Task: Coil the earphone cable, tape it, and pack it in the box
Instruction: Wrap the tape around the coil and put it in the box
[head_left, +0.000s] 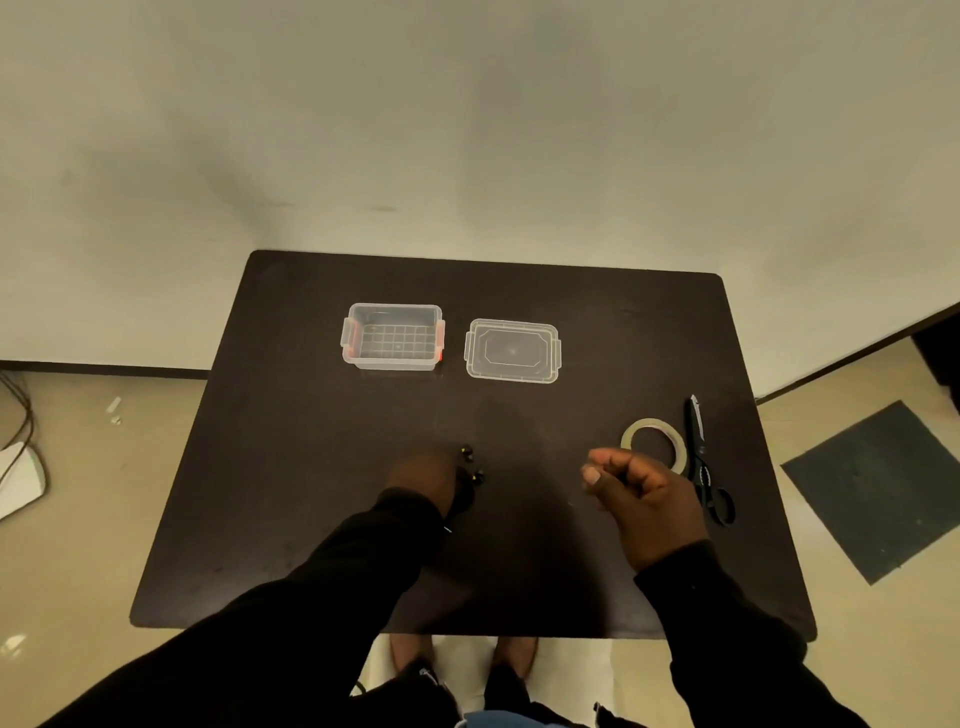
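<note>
Dark brown wood makes the table (311, 519), and both hands work above its near half. Beyond the left hand (423, 475), toward the far edge, stands the clear plastic box (393, 336), open, with red clips on its two short sides. Its lid (512, 351) lies flat just beside it, farther toward the side of the right hand, and does not touch it.

Black sleeves cover both arms up to the wrists. The left hand is lowered onto the table with the back turned up; its fingers are hidden under it, so I cannot tell if they grip or only press. The earphones (471, 465) are at this hand: two small black buds stick out just past its far side, and the dark cable is hard to see on the dark table.

The right hand (641, 493) is raised above the table with the fingers curled loosely inward and the thumb near the forefinger; nothing can be seen between them. Just behind it lies the roll of tape (631, 432), flat, partly covered by the knuckles. Black scissors (698, 441) lie closed beside the roll, on the outer side of the right hand.
</note>
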